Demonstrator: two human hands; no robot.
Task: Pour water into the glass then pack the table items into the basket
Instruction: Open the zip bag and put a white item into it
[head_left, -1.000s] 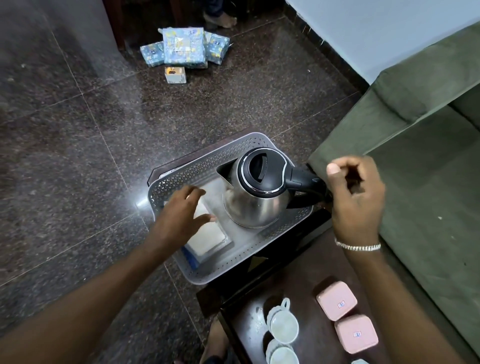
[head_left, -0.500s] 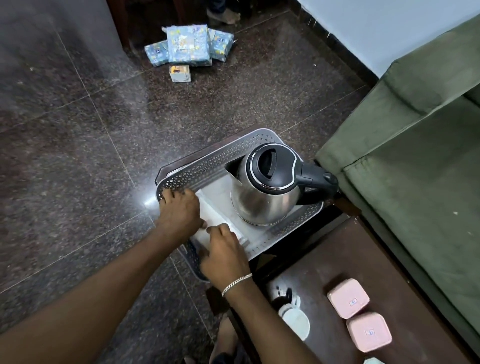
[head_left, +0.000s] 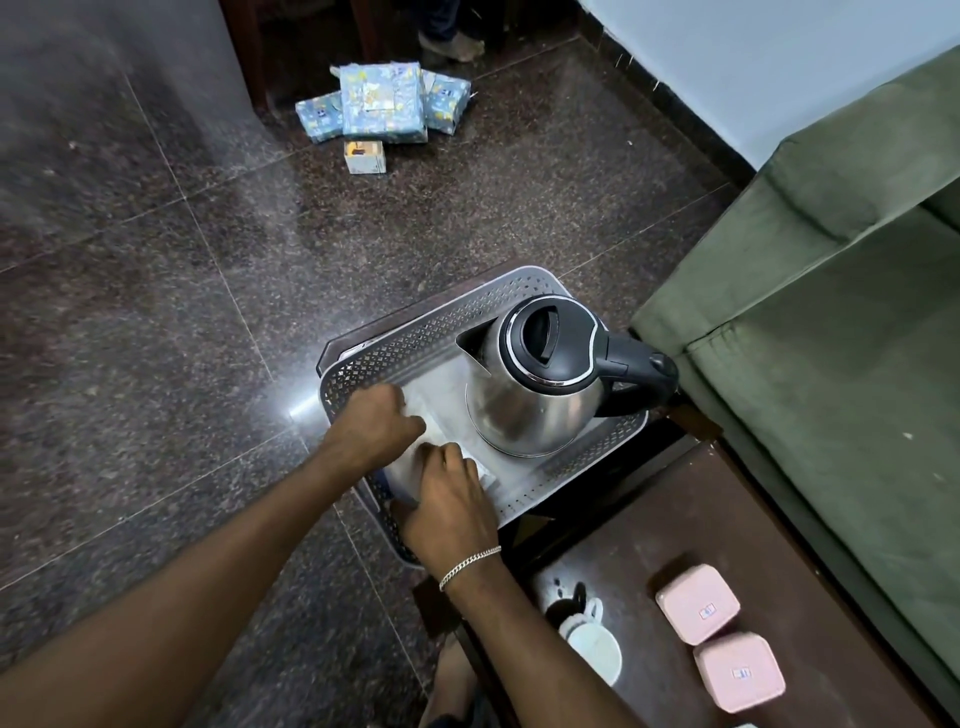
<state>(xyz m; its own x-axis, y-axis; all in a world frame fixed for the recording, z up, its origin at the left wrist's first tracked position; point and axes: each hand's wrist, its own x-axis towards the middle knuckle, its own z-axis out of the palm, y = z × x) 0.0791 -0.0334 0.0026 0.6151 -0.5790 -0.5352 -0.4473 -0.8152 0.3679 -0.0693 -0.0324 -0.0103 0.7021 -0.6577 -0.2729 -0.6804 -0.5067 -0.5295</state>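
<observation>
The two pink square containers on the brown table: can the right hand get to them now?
Probably yes. The pink square containers lie uncovered beside the right hand, which first must leave the white packet.

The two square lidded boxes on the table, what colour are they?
Pale pink, both boxes, each with a small label on the lid; seen in the head view.

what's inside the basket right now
Inside the grey basket stands a steel kettle. Beside it lies a flat white packet, mostly covered by the left hand and right hand.

Glossy steel kettle (head_left: 535, 410), perforated plastic basket (head_left: 415, 338).
</observation>
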